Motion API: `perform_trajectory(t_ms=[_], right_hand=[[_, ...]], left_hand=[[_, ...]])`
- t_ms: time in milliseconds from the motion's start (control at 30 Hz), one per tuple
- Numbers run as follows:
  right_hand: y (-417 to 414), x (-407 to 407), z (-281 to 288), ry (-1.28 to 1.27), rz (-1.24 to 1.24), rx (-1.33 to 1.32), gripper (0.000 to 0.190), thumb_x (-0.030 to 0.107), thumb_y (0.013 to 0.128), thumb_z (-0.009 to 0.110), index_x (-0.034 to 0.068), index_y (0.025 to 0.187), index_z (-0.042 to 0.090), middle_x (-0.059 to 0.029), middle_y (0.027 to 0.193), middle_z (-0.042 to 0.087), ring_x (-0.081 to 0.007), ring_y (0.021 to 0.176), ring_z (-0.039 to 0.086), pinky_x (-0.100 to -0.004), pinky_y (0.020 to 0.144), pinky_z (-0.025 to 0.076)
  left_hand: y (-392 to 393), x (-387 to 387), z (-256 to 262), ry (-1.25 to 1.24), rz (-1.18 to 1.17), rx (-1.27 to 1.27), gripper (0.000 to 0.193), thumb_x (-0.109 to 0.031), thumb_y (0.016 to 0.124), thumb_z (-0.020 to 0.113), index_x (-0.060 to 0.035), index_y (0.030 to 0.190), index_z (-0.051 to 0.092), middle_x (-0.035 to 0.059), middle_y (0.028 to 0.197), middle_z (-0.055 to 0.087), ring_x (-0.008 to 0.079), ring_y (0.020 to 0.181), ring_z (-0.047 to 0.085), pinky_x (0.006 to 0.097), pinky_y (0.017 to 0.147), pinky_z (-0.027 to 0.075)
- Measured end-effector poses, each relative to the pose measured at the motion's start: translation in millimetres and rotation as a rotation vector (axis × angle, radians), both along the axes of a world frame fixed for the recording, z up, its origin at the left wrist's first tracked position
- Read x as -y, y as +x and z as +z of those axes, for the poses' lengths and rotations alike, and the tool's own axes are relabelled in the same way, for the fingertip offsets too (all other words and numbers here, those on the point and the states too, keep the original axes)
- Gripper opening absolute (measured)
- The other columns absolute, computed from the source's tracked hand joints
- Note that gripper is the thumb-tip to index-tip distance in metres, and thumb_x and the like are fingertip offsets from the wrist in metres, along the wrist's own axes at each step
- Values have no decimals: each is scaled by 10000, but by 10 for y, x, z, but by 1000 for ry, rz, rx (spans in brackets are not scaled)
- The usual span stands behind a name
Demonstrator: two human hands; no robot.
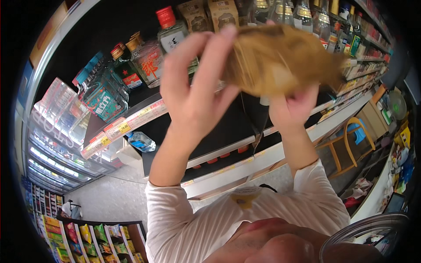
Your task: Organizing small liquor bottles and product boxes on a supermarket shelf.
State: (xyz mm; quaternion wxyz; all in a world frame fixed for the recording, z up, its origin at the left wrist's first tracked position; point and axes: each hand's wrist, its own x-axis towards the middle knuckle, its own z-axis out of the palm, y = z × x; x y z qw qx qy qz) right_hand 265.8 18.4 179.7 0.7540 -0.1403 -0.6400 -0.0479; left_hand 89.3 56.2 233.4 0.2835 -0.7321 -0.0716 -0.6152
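Note:
Up in front of the shelf is a brown-gold object point(276, 62), so blurred by motion that I cannot tell whether it is a box or a cloth. My left hand point(197, 82) has its fingertips and thumb on its left end. From below, my right hand point(292, 108) grips its lower side; part of those fingers is hidden behind it. Behind my left hand stands a clear liquor bottle with a red cap point(171, 31). Two brown cartons point(225, 14) stand further back on the same shelf.
Left of my hands are flat bottles with teal caps point(105, 102) and a red-labelled bottle point(148, 65). Price tags line the shelf edge point(131, 123). A clear bottle point(142, 142) lies on the lower shelf. More bottles point(302, 16), a wooden chair point(352, 148) and a snack rack point(92, 240) surround me.

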Motion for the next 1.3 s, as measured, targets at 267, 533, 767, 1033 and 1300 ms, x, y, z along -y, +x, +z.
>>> perform_trajectory(t_ms=[267, 533, 767, 1033, 1300], right_hand=[[41, -321, 516, -141, -391, 94, 484, 169, 934, 748, -21, 1302, 498, -224, 1030, 702, -397, 938, 712, -446, 789, 563], [90, -457, 525, -317, -459, 206, 490, 176, 956, 705, -80, 1304, 476, -296, 945, 699, -484, 930, 686, -511, 793, 550], [59, -483, 521, -531, -450, 272, 510, 194, 971, 675, -99, 1331, 465, -338, 944, 696, -497, 950, 689, -533, 832, 558], [59, -292, 471, -476, -560, 295, 583, 189, 973, 672, -88, 1425, 430, -310, 1029, 697, -483, 1003, 677, -523, 878, 547], [4, -147, 553, -121, -614, 463, 141, 77, 931, 656, 28, 1057, 697, -116, 1032, 673, -344, 964, 630, -437, 854, 516]], left_hand=[[284, -300, 87, -188, 125, 57, 742, -124, 826, 842, 36, 1468, 504, 196, 1211, 652, 346, 1016, 657, 427, 883, 542], [339, -224, -9, -425, 234, -85, 708, -85, 899, 743, 178, 1452, 388, 297, 1161, 651, 417, 1027, 661, 470, 866, 551], [357, -126, 5, -602, 321, -118, 691, -110, 926, 717, 192, 1443, 372, 283, 1032, 671, 410, 918, 700, 454, 762, 587], [137, 113, -64, -570, 477, -165, 636, -158, 916, 743, 124, 1416, 468, 201, 1010, 695, 348, 938, 707, 405, 758, 597], [-287, 441, -357, -295, 88, -52, 477, -51, 755, 799, -22, 1220, 695, 137, 1059, 719, 307, 921, 677, 379, 802, 552]])
